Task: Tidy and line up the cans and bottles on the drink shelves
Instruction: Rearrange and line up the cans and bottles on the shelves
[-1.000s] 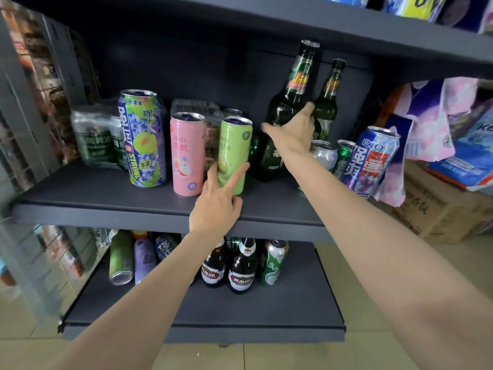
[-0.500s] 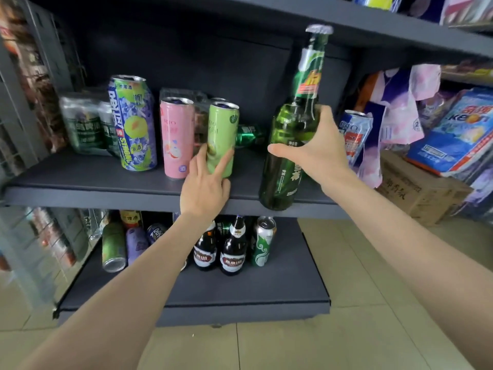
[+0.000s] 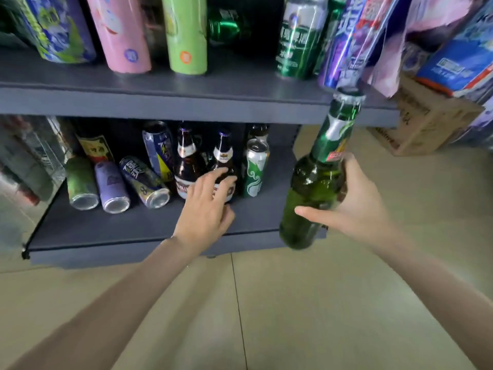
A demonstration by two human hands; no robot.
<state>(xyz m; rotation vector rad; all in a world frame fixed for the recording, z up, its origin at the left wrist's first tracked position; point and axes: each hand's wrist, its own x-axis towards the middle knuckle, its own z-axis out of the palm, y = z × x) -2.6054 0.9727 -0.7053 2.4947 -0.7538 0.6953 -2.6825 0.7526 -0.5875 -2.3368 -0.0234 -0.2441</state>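
Two brown bottles [image 3: 205, 166] stood on the lower shelf [image 3: 106, 236]; my left hand [image 3: 205, 209] reached them, fingers spread loose, while my right hand [image 3: 354, 206] gripped a green bottle [image 3: 314, 182] off the shelf.

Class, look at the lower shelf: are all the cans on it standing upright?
No: on the lower shelf the green can, the lilac can and the blue-and-yellow can lie on their sides, bases facing out.

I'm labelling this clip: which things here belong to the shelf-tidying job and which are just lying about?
Job:
- tall green glass bottle, held by right hand
- two brown glass bottles, left hand reaching at them
- three toppled cans, lower shelf
- pink can and green can, upper shelf

Lying about:
- brown cardboard box
- blue packets
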